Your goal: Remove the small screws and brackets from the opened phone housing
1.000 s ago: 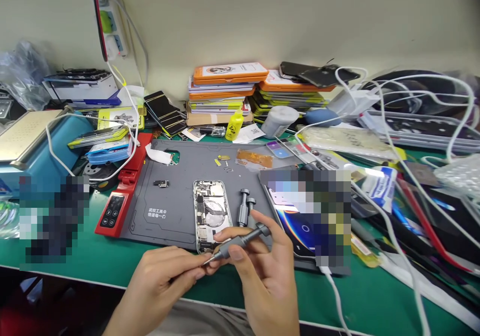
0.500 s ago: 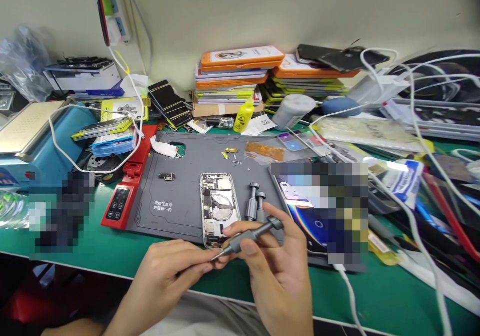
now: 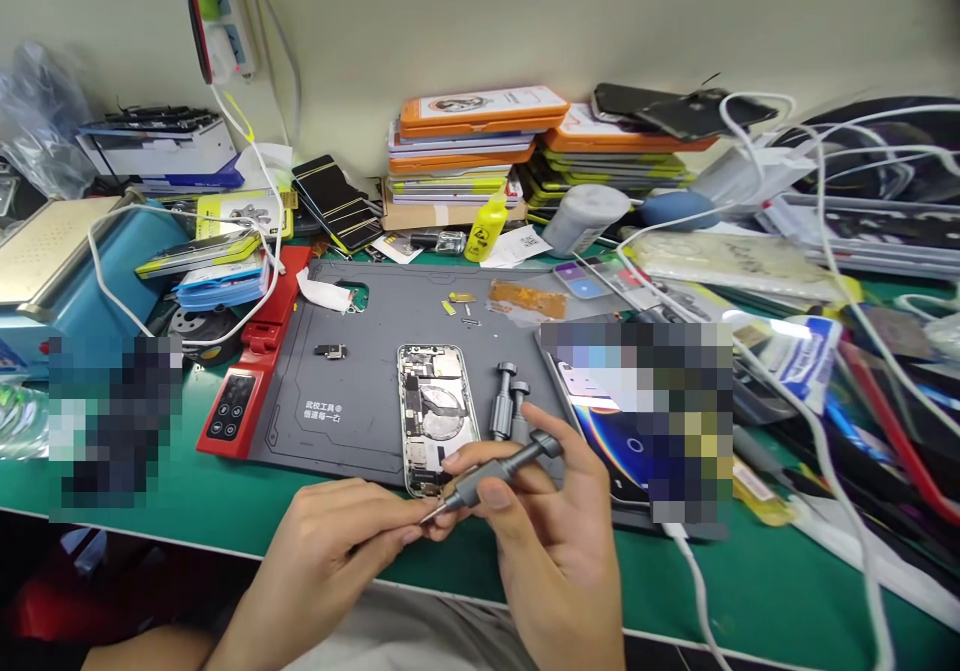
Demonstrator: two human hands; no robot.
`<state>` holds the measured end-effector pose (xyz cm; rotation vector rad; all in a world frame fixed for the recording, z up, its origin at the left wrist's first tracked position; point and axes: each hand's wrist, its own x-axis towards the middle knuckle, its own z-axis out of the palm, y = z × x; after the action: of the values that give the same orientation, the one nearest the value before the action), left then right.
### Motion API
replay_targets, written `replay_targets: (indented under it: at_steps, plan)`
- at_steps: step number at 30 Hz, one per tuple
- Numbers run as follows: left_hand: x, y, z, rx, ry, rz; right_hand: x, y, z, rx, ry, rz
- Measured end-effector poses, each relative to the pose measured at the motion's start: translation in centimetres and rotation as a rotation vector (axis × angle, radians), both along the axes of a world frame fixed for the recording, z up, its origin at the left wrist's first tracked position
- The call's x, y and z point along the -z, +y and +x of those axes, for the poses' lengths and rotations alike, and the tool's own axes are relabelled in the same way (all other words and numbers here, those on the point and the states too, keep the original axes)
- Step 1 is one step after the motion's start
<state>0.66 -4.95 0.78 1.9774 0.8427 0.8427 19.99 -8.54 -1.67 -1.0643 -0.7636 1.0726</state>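
My right hand (image 3: 559, 536) is closed around a grey precision screwdriver (image 3: 491, 476), which slants down to the left. The forefinger lies by its round end cap. My left hand (image 3: 341, 541) is pinched at the screwdriver's thin tip; anything else between those fingertips is too small to make out. Just beyond my hands lies an opened phone (image 3: 437, 416) with its inside parts showing, its lower end partly behind my fingers. Two more grey screwdrivers (image 3: 502, 401) stand upright to the right of that phone. A small black part (image 3: 331, 351) lies on the grey work mat (image 3: 367, 311).
A red control strip (image 3: 232, 411) edges the mat on the left. At right lies a lit phone (image 3: 619, 441) with a white cable (image 3: 694, 571). Stacked orange cases (image 3: 480, 116), a yellow bottle (image 3: 487, 226) and a grey-white canister (image 3: 589, 219) line the back. Tangled cables fill the right side.
The whole view has shifted slightly left. Both hands and the screwdriver keep nearly the same pose, with no clear change in grip.
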Motion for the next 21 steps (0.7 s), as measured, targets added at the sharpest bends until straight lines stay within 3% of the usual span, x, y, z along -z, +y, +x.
replay_targets:
  at_steps: [21]
  plan:
    - [0.2, 0.5, -0.2, 0.009, 0.02, 0.066, -0.4, 0.5, -1.1, -0.014, 0.14, 0.069]
